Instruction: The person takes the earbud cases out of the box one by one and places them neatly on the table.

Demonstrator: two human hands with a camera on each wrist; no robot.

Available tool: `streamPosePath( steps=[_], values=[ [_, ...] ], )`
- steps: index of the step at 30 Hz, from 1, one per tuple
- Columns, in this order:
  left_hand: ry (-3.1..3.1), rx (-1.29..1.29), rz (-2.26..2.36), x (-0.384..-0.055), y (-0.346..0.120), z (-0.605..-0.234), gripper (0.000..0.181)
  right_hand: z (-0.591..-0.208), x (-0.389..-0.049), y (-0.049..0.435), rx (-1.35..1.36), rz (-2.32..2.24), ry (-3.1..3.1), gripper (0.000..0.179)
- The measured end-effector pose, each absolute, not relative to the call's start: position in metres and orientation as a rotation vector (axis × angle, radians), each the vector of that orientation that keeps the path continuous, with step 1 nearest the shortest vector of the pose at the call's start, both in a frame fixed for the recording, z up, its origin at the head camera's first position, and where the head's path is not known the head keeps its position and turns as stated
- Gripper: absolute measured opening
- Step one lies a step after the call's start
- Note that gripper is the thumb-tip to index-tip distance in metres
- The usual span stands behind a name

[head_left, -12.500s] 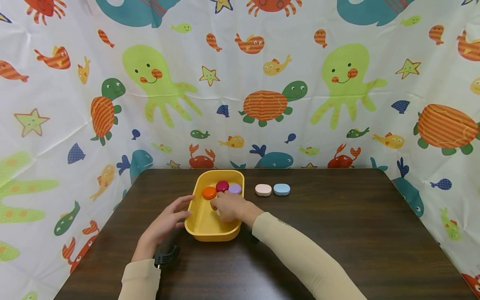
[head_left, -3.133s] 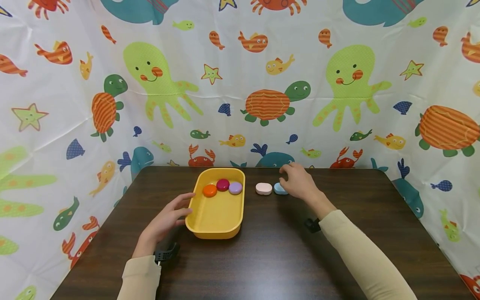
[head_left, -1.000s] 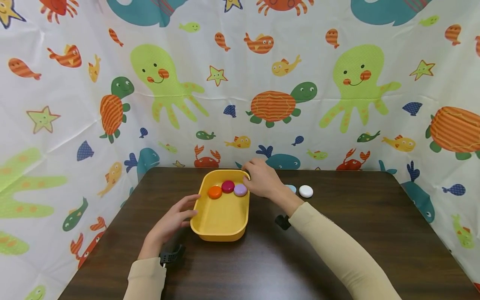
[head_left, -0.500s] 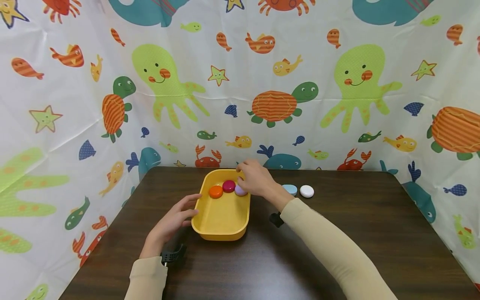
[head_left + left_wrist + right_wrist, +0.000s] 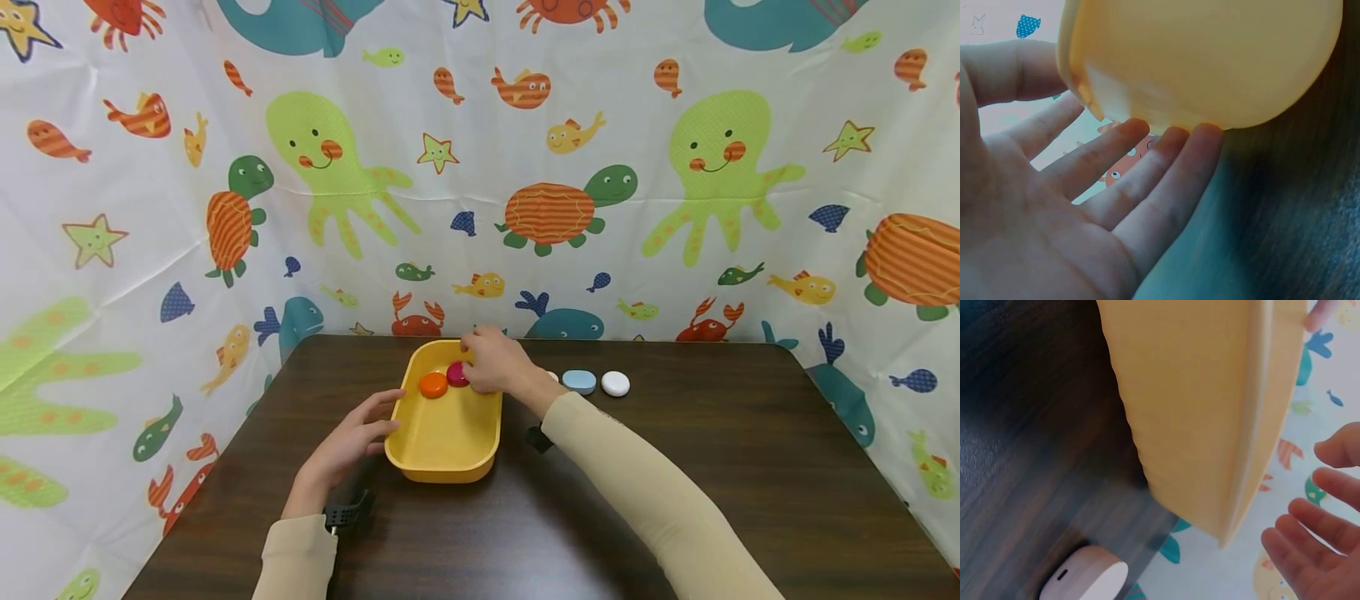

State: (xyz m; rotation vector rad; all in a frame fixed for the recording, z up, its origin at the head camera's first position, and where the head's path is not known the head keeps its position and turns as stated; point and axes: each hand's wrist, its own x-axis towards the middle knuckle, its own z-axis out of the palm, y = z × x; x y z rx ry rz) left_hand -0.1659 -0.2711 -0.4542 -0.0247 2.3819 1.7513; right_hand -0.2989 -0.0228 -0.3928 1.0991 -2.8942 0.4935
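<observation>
In the head view, my left hand lies along the left wall of a yellow tray. Its fingers are fairly straight, and their tips touch the wall in the left wrist view. Over the tray's far right corner is my right hand. The right wrist view shows its fingers loosely bent with nothing between them. Inside the tray sit an orange round piece and a crimson one, partly covered by the right hand. A lilac piece beneath that hand is almost wholly hidden.
Right of the tray, a pale pink oval piece, a light blue oval piece and a white round piece stand in a row on the dark wooden table. A sea-animal curtain hangs behind the table.
My right hand has moved left from above the blue piece to over the tray's far right corner. A white piece now shows beside the blue one. The left hand stays at the tray.
</observation>
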Motion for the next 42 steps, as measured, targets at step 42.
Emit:
streamPosePath(
  steps=[42],
  values=[
    [2.363,-0.047,1.760,-0.164,-0.271,-0.453,0.060,-0.430,-0.292,-0.059,1.109,0.358,-3.123,0.036]
  ],
)
